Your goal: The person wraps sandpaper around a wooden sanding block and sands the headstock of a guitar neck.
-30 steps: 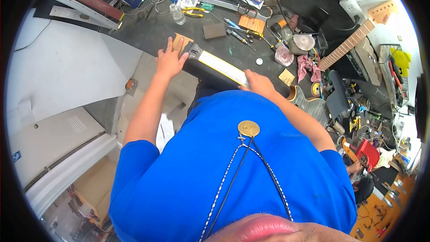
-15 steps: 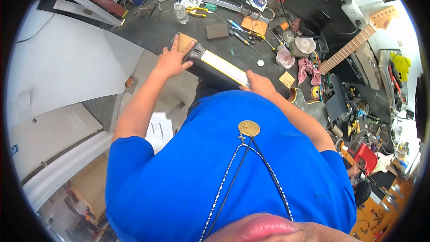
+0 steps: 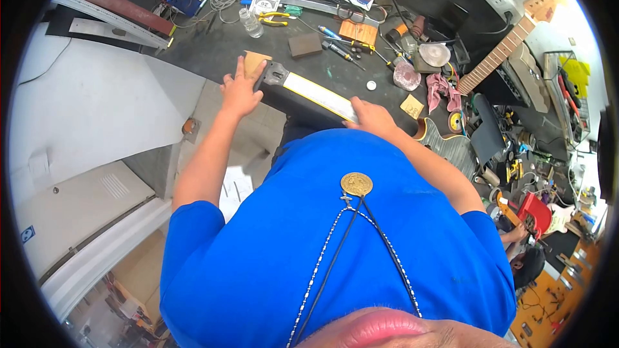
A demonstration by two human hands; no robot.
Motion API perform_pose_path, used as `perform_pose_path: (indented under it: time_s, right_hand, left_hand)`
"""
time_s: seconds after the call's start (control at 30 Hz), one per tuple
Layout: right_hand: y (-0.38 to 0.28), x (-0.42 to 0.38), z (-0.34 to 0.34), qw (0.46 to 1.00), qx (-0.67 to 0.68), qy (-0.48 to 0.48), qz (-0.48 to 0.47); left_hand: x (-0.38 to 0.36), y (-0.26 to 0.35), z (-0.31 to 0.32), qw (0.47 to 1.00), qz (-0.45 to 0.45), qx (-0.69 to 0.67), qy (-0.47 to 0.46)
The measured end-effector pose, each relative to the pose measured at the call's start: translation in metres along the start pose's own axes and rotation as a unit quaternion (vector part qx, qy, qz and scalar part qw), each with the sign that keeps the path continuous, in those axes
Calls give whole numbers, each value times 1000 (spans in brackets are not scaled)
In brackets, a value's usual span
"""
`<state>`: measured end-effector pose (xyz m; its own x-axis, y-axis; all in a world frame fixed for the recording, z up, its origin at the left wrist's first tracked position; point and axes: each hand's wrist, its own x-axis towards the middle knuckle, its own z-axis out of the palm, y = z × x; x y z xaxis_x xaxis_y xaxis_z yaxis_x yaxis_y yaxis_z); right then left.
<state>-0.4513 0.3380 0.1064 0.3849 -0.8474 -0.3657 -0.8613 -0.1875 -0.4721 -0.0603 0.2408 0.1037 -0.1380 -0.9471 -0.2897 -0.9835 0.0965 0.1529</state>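
A long tool (image 3: pixel 320 95) with a white face, a yellow edge and a dark metal end lies along the front edge of the dark bench (image 3: pixel 213 45). At its far left end is a tan block or sheet (image 3: pixel 256 63). My left hand (image 3: pixel 241 90) presses on that tan piece with its fingers spread. My right hand (image 3: pixel 373 116) grips the near right end of the long tool, its thumb on top and the other fingers partly hidden. A grey-brown block (image 3: pixel 305 45) rests just beyond the tool.
Behind the tool stand a glass jar (image 3: pixel 251 23) and yellow pliers (image 3: pixel 275 19). Soldering tools, a pink cloth (image 3: pixel 442 92), a guitar neck (image 3: pixel 496 55) and a guitar body (image 3: pixel 446 147) lie to the right. A co-worker (image 3: pixel 527 264) is at the lower right.
The view has shifted slightly. My left hand's fingers have shifted a little on the tan piece, while my right hand keeps its place at the tool's end.
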Motion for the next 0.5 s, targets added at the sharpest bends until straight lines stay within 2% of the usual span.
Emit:
perform_pose_path:
  time_s: [0.2, 0.33, 0.37, 0.47, 0.5]
  right_hand:
    - [-3, 0, -3, 1000, -5, -8, 14]
    - [-3, -1, -3, 1000, -1, 7, 3]
    - [-4, 3, -7, 1000, -4, -8, 15]
    - [-5, 4, -6, 998, -10, -41, 38]
    - [-5, 4, -7, 999, -11, -38, 35]
  left_hand:
    - [-23, 8, 16, 997, 67, 15, 17]
    - [-7, 5, 10, 999, -32, -21, 26]
    - [-14, 15, 13, 1000, 2, 12, -8]
    - [-13, 5, 21, 999, 43, 11, -5]
    - [-3, 5, 14, 1000, -30, 8, 2]
